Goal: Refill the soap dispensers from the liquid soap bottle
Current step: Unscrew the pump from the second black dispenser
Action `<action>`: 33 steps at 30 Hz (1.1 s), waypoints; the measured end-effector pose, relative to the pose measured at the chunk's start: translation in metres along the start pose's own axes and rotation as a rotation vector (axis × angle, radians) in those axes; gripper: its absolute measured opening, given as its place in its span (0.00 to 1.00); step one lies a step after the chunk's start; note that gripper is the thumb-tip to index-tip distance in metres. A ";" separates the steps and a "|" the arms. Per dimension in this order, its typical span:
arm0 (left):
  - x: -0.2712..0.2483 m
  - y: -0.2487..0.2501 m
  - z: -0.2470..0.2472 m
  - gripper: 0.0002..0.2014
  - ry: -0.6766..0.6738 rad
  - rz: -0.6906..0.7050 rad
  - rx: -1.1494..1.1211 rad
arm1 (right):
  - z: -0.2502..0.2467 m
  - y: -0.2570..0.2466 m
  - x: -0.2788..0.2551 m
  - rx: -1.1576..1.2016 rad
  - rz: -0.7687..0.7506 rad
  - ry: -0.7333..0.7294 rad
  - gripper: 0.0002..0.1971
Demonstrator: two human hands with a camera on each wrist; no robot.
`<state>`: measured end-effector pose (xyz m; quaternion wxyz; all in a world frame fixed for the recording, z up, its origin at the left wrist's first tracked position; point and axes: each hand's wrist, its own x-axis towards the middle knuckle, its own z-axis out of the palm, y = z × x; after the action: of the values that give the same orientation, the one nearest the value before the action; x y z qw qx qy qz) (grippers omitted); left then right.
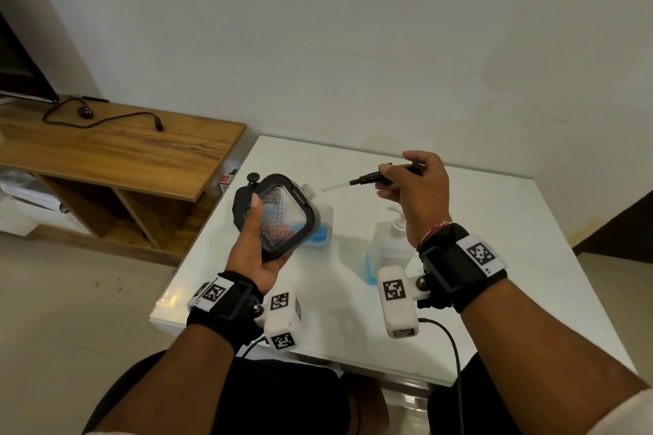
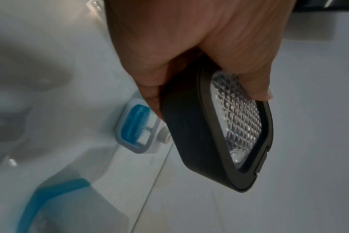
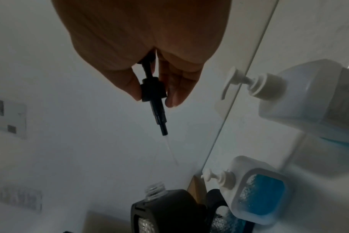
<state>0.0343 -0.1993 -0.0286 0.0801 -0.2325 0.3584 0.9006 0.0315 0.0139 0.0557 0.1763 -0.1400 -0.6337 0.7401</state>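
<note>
My left hand (image 1: 254,237) grips a black-framed soap dispenser (image 1: 282,219) with a clear diamond-patterned window, lifted off the table and tilted. Its threaded neck (image 1: 308,190) is uncapped and points towards the right hand. My right hand (image 1: 418,184) pinches that dispenser's black pump head (image 1: 371,180), whose clear tube (image 1: 334,186) hangs free just short of the neck. The wrist views show the same grips: left hand (image 2: 189,47) on the black dispenser (image 2: 219,134), right hand (image 3: 179,82) on the pump head (image 3: 154,100). The liquid soap bottle (image 1: 383,251), with a white pump and blue soap, stands under my right wrist.
A white dispenser (image 1: 323,233) holding blue soap stands on the white table (image 1: 494,258) behind the black one. A second black dispenser (image 1: 243,198) shows behind my left hand. A wooden shelf unit (image 1: 123,145) with a cable stands to the left. The wall lies close behind.
</note>
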 end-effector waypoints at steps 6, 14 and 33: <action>0.004 0.028 -0.001 0.27 0.023 0.077 -0.135 | 0.014 0.014 -0.013 -0.101 -0.032 -0.044 0.20; -0.003 0.039 0.005 0.21 -0.021 0.130 -0.178 | 0.052 0.092 -0.031 -0.424 0.454 -0.331 0.16; 0.008 0.037 -0.001 0.19 -0.001 0.088 -0.164 | 0.054 0.190 -0.004 -0.881 0.764 -0.399 0.24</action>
<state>0.0159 -0.2272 -0.0112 0.0210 -0.2221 0.2932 0.9297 -0.0040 -0.0613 -0.1237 -0.2977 -0.2758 -0.8057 0.4314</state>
